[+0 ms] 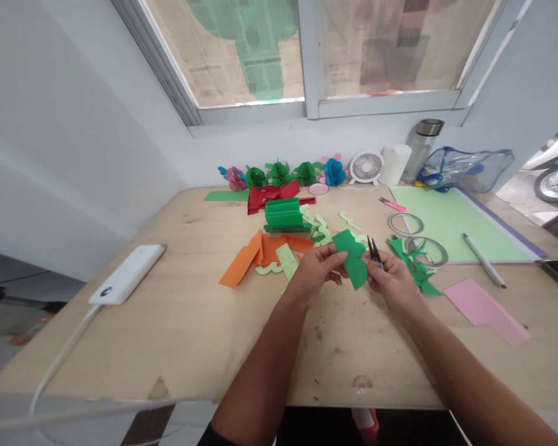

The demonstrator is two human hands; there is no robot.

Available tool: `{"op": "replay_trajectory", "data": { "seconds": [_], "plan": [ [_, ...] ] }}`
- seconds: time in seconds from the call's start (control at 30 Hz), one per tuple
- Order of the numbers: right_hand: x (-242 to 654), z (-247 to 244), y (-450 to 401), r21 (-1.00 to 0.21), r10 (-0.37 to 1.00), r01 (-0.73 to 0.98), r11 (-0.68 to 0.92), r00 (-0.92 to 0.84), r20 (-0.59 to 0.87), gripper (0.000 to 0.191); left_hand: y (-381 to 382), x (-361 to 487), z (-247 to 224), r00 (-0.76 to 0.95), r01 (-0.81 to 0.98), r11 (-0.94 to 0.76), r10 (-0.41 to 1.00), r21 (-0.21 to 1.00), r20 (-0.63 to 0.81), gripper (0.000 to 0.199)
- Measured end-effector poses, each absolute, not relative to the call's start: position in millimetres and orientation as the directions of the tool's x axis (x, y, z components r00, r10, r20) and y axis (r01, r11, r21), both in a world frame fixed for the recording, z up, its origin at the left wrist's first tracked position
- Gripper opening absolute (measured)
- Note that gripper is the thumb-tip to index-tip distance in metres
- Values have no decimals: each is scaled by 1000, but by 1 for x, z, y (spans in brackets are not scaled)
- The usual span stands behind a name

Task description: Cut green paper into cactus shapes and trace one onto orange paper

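Our left hand (324, 267) pinches scalloped green paper (352, 257); our right hand (393, 284), closed round scissors (374, 249), touches its edge. We see orange paper (239, 266) left of the grip.

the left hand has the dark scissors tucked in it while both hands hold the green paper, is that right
Not quite: the head view shows the dark scissors in the right hand, not the left hand. Both hands do hold the green paper.
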State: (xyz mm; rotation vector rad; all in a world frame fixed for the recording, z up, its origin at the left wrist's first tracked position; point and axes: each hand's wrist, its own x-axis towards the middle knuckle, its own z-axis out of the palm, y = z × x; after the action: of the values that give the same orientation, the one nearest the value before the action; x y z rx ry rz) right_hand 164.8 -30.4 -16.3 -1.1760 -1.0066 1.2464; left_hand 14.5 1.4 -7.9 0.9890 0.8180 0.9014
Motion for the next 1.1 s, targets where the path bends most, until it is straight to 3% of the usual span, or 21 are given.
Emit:
{"op": "replay_trajectory", "data": {
  "seconds": [0.13,0.43,0.63,0.97,1.1],
  "plan": [
    [167,-21,-30,-997,998,-72,-28,51,-31,31,4,12,-9,431,-263,327,882,908,-193,27],
    [165,-14,-35,-985,957,113,134,244,158,37,3,13,-8,340,-343,327,917,881,-208,28],
    [163,-10,-42,-966,971,-96,238,52,234,30,7,11,-7,299,-438,342,928,831,-224,33],
    [163,-9,-41,-975,978,95,200,-84,192,43,4,9,-2,380,-541,404,900,738,-214,35],
    [165,-14,-38,-971,981,163,174,-117,157,48,2,11,-2,386,-529,389,902,755,-194,32]
  ]
}}
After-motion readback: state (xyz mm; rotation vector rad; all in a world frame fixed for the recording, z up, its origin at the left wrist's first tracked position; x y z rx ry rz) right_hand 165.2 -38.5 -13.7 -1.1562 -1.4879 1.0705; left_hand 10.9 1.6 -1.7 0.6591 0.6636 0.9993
